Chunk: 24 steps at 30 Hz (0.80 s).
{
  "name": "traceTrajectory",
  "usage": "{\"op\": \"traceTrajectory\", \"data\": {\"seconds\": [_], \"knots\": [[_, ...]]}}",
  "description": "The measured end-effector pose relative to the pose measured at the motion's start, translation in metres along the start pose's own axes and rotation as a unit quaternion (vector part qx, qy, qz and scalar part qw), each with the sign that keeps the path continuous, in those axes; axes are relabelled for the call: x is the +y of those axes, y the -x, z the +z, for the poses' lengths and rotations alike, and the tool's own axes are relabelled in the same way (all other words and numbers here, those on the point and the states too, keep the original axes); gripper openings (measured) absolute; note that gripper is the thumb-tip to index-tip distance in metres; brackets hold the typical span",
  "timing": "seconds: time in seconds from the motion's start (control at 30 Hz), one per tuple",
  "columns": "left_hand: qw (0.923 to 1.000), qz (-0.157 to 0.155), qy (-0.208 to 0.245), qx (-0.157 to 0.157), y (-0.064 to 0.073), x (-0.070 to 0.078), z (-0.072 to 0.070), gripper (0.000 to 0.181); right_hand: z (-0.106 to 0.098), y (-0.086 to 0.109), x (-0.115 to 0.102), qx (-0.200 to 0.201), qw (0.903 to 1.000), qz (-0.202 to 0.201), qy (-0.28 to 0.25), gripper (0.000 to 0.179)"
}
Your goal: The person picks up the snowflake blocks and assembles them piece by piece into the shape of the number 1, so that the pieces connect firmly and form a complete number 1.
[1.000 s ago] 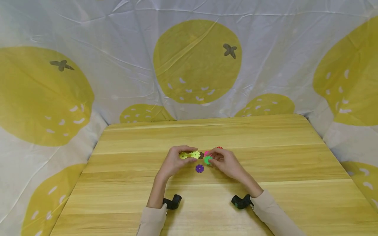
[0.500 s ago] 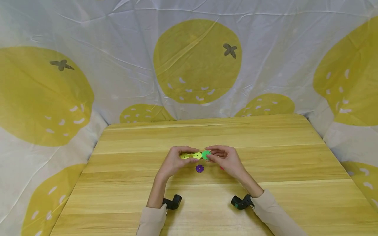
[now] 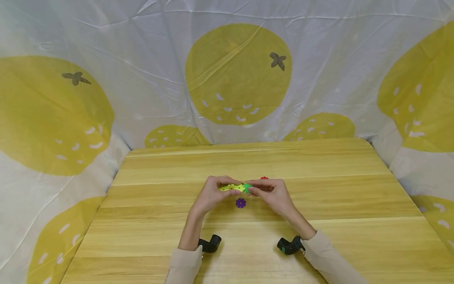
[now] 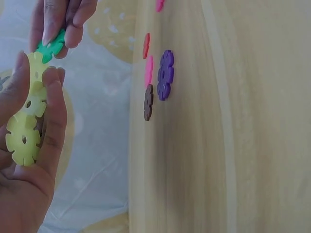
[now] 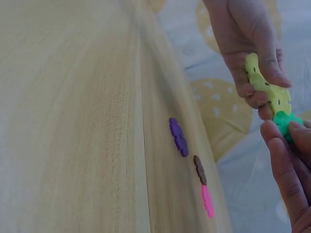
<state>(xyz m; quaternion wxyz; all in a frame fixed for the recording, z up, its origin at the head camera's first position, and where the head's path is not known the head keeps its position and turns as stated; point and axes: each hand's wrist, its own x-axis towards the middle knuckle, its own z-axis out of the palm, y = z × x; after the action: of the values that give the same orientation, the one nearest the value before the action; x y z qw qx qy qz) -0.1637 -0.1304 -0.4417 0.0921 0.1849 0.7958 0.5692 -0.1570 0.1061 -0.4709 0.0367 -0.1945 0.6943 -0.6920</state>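
Note:
My left hand grips a short chain of joined yellow notched snowflake discs, above the table. Between the thumb and fingers of my right hand is a green snowflake disc. The green disc meets the end yellow disc edge to edge; how deep their slots sit in each other cannot be made out. Below the hands a purple disc lies on the table. In the left wrist view a brown disc and a pink disc lie close to it.
A red disc lies behind my right hand, and another pink piece shows at the top of the left wrist view. Black wrist-camera mounts sit at both wrists. A fruit-print cloth hangs behind the wooden table.
My right hand has moved the green disc left and slightly up, from apart to against the yellow chain. The chain has turned a little in my left hand. The purple disc stays put.

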Motion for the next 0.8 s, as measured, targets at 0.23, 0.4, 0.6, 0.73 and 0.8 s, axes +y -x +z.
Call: {"op": "traceTrajectory", "data": {"seconds": [0.23,0.4,0.6,0.73,0.8], "knots": [[0.9999,-0.004,0.015,-0.003,-0.0014,-0.0014,0.001,0.023,-0.0013,-0.0005,-0.001,-0.005,0.9999,0.0,-0.009,0.023],[0.9994,-0.007,0.031,-0.016,-0.0002,-0.0024,0.0003,0.02,-0.0045,-0.001,-0.0024,-0.023,0.9995,0.018,-0.008,0.023],[0.9986,-0.015,0.026,-0.044,0.0007,-0.0026,0.0019,0.02,-0.0074,-0.0003,-0.0041,-0.047,0.9978,0.041,0.024,0.019],[0.9988,-0.014,0.01,-0.046,0.0018,-0.0009,0.0011,0.023,-0.0062,0.0002,-0.0062,-0.045,0.9975,0.048,0.025,0.021],[0.999,-0.017,0.004,-0.041,0.0027,0.0002,-0.0008,0.024,-0.0047,0.0001,-0.0069,-0.044,0.9978,0.046,0.021,0.024]]}}
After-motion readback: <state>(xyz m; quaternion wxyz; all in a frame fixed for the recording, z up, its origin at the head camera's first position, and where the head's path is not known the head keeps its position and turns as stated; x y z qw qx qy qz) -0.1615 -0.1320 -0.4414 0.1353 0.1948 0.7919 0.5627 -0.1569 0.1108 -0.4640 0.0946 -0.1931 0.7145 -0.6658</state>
